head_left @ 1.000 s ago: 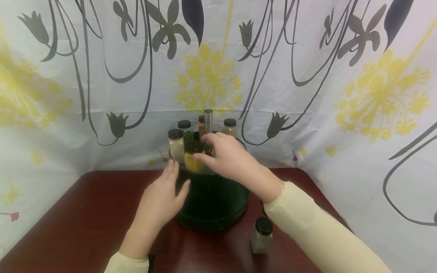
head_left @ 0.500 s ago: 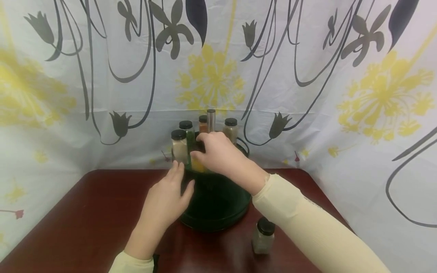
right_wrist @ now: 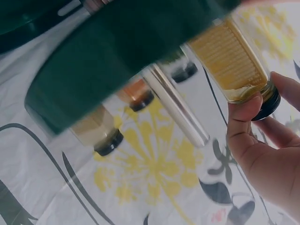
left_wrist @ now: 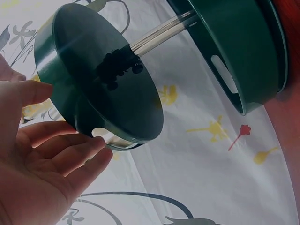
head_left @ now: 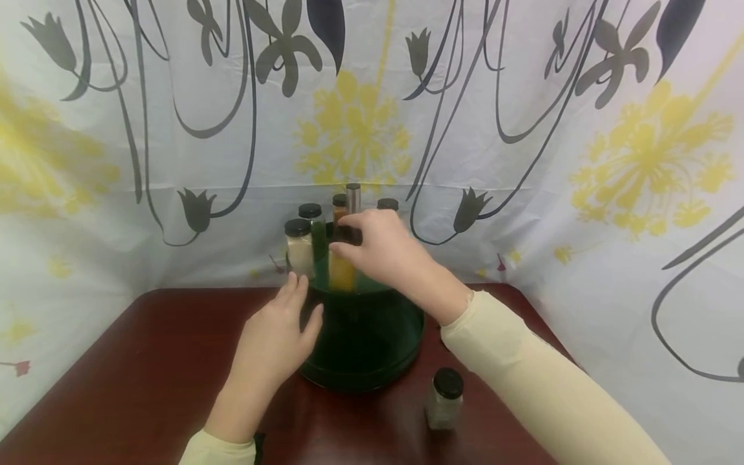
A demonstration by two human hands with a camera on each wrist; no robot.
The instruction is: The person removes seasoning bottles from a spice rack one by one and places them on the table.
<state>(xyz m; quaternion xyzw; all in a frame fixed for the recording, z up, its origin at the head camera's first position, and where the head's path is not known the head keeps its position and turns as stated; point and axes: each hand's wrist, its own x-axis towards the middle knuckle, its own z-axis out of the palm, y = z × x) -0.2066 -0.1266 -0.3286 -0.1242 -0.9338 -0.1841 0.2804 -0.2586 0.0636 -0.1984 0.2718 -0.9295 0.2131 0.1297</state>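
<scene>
My right hand [head_left: 386, 248] pinches the black lid of a spice jar [right_wrist: 229, 61] of yellow powder between thumb and fingers. The jar stands roughly upright at the upper tier of a dark green two-tier round rack [head_left: 363, 336]; whether its base touches the tier is hidden by the rim. At the rack's left, my left hand [head_left: 273, 342] has its fingers extended, with fingertips against the upper tier's side [left_wrist: 108, 117] near an oval cutout. A jar of pale powder [head_left: 300, 255] and one of green flakes [head_left: 318, 236] stand on the upper tier.
An orange-filled jar [right_wrist: 136, 93] and a tan-filled jar [right_wrist: 97, 126] surround the rack's metal post [right_wrist: 176, 105]. Another black-lidded jar [head_left: 445, 399] stands on the reddish-brown table [head_left: 192, 349], at the rack's front right. A patterned curtain [head_left: 232, 155] hangs behind and along both sides.
The right hand has closed on the yellow jar's lid, then risen slightly. The jar has shifted right and a little up, away from the pale jar. The left hand stays beside the rack.
</scene>
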